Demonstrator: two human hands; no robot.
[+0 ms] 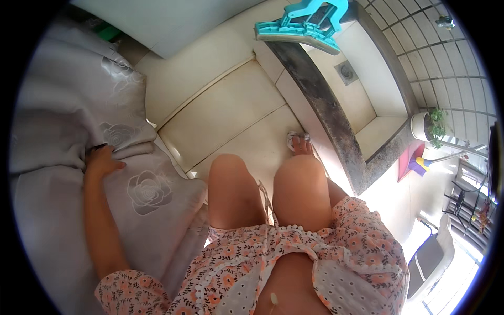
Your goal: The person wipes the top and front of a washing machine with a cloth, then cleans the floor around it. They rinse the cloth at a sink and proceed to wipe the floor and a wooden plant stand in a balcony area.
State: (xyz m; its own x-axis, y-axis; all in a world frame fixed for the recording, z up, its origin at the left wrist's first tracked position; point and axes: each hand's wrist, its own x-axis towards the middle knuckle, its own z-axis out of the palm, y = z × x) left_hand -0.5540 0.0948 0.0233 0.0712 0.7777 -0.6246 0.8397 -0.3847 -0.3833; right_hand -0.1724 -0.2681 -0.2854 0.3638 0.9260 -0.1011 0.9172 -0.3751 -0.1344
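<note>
My left hand point(101, 160) reaches into a deep fold of a grey curtain point(118, 220) patterned with pale roses. The cloth draws together around my fingers. A small dark thing point(99, 147) shows at the fingertips; what it is I cannot tell. My thumb stands apart from the fingers, whose tips are hidden, so their grip is unclear. My right hand is out of view. Before me, a turquoise sponge mop head point(297, 32) is above the dark stone rim point(311, 88) of a low tiled basin with a drain point(346, 73) in its floor.
Pale floor tiles point(224, 114) lie between the curtain and the basin. A white flowerpot point(420, 126) with a green plant stands at the basin's corner. Beyond it are a pink dustpan point(409, 161), a purple-and-yellow broom head point(419, 165) and a grey padded seat point(425, 258).
</note>
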